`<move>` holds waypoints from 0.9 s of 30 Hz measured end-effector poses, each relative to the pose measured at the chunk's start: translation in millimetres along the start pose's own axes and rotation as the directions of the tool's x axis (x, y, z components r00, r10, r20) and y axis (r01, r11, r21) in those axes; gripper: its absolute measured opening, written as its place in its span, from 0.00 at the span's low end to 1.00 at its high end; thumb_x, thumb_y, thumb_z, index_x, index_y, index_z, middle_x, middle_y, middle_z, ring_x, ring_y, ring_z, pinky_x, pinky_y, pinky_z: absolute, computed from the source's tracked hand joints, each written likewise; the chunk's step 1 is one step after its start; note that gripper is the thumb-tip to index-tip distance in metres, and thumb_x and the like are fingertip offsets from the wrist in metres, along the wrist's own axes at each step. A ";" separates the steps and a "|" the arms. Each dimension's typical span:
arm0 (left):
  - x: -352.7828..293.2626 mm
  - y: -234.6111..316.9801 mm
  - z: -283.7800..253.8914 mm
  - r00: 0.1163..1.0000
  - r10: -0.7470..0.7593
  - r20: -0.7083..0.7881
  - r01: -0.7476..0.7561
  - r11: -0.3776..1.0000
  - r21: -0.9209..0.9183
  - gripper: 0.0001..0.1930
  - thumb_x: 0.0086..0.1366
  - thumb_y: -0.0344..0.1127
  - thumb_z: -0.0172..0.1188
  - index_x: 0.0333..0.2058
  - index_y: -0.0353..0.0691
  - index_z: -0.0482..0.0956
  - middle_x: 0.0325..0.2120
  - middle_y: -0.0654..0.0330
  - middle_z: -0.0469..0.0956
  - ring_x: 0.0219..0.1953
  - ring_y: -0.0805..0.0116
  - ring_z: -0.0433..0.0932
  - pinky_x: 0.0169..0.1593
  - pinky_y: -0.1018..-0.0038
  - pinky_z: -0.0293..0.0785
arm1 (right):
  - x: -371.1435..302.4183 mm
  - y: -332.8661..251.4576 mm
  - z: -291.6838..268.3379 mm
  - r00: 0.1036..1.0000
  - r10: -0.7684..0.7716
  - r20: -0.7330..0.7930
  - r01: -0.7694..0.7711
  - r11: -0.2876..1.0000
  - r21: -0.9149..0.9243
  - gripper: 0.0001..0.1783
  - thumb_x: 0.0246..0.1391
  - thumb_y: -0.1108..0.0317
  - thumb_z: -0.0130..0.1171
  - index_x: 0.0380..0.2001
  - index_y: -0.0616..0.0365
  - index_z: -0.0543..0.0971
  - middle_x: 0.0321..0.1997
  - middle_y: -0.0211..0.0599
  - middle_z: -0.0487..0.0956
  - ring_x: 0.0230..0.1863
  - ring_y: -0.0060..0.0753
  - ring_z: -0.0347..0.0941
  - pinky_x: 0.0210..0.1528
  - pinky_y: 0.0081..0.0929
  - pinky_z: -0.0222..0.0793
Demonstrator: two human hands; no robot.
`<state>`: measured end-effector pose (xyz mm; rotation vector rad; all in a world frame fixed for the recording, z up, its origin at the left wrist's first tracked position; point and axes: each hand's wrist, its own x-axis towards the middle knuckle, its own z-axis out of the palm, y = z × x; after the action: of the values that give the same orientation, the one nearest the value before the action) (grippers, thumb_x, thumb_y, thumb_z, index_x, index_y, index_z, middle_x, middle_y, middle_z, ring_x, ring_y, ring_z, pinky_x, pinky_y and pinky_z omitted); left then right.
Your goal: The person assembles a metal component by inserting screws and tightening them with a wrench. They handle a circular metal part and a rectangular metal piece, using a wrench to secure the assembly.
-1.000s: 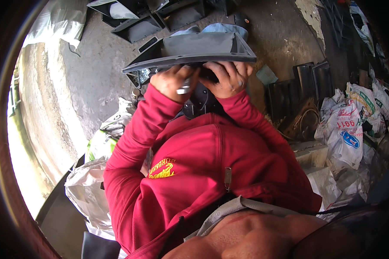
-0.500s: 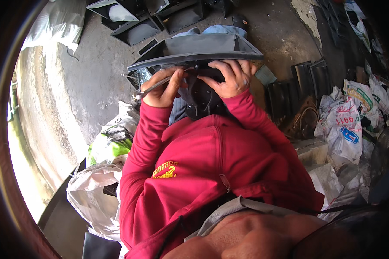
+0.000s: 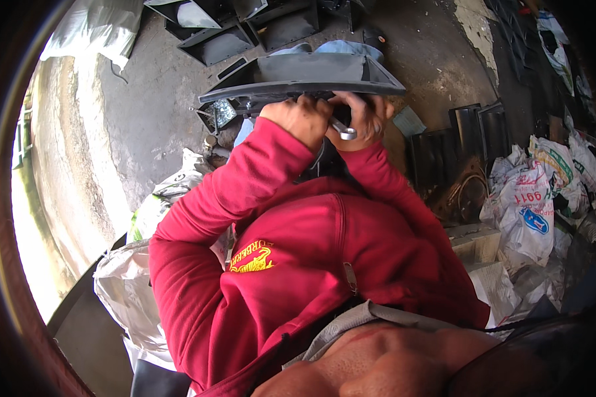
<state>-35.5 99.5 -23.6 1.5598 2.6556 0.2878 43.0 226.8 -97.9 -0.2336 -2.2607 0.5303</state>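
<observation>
- Sheeting [image 3: 89, 30], pale and plastic, lies at your far left on the grey, worn floor [image 3: 155, 99].
- Beside your left sleeve stands a white sack [image 3: 129, 288].
- A small dark tray [image 3: 224, 112] of shiny bits sits beyond your left hand.
- Your red jacket [image 3: 288, 225] carries yellow lettering and an emblem on its chest.
- Your left hand [image 3: 298, 119] is clenched around the wrench [image 3: 346, 132]; half a second ago the tool stuck out leftward, now its ring end points toward your right hand, and your left has shifted rightward.
- The black housing [image 3: 304, 69] is in front of you, just above both hands.
- Your right hand [image 3: 364, 119] has curled fingers at the housing's underside; you cannot tell whether it grips.
- Rightmost, sacks [image 3: 526, 205] bear red and blue print.
</observation>
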 end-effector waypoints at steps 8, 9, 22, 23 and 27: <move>-35.8 -28.3 43.1 0.879 -0.287 -0.381 -0.028 0.766 -0.642 0.05 0.61 0.28 0.59 0.35 0.35 0.80 0.24 0.56 0.81 0.19 0.66 0.80 0.24 0.78 0.74 | -4.1 -2.8 6.8 0.997 -0.075 0.017 0.077 0.988 -0.133 0.23 0.25 0.46 0.74 0.30 0.33 0.79 0.40 0.13 0.75 0.49 0.30 0.66 0.50 0.39 0.52; -38.2 -29.4 42.4 0.891 -0.352 -0.286 0.019 0.658 -0.753 0.06 0.62 0.29 0.58 0.36 0.34 0.80 0.25 0.56 0.81 0.20 0.68 0.80 0.24 0.79 0.74 | -5.3 -1.1 7.6 0.996 -0.082 0.038 0.086 0.986 -0.141 0.23 0.24 0.47 0.74 0.30 0.33 0.79 0.40 0.13 0.74 0.49 0.30 0.65 0.50 0.39 0.52; -40.3 -37.3 9.7 0.892 -0.323 -0.316 -0.007 0.690 -0.724 0.06 0.60 0.28 0.62 0.35 0.34 0.81 0.26 0.57 0.80 0.22 0.71 0.79 0.24 0.79 0.72 | 1.4 -5.2 -1.1 0.994 -0.095 0.045 0.100 0.989 -0.113 0.22 0.30 0.49 0.74 0.32 0.38 0.80 0.33 0.17 0.76 0.43 0.29 0.67 0.51 0.35 0.56; -35.3 -37.8 6.8 0.900 -0.216 -0.377 -0.056 0.803 -0.593 0.05 0.59 0.27 0.63 0.35 0.34 0.81 0.26 0.56 0.80 0.22 0.70 0.80 0.23 0.78 0.73 | 2.0 -4.8 -1.0 0.995 -0.092 0.041 0.095 0.990 -0.100 0.22 0.30 0.49 0.74 0.32 0.38 0.80 0.34 0.17 0.76 0.43 0.29 0.67 0.51 0.34 0.57; -26.4 -23.1 7.8 0.907 -0.135 -0.399 -0.001 0.947 -0.322 0.06 0.55 0.34 0.66 0.31 0.43 0.80 0.22 0.60 0.76 0.22 0.61 0.78 0.23 0.71 0.73 | -1.5 -2.3 -3.4 0.997 -0.074 0.037 0.075 0.997 -0.022 0.22 0.31 0.55 0.74 0.34 0.40 0.79 0.35 0.18 0.77 0.42 0.30 0.68 0.49 0.33 0.57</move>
<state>-41.5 66.6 -36.9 1.4280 2.7569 1.0997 46.5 225.2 -95.9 -0.1515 -2.3019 0.4721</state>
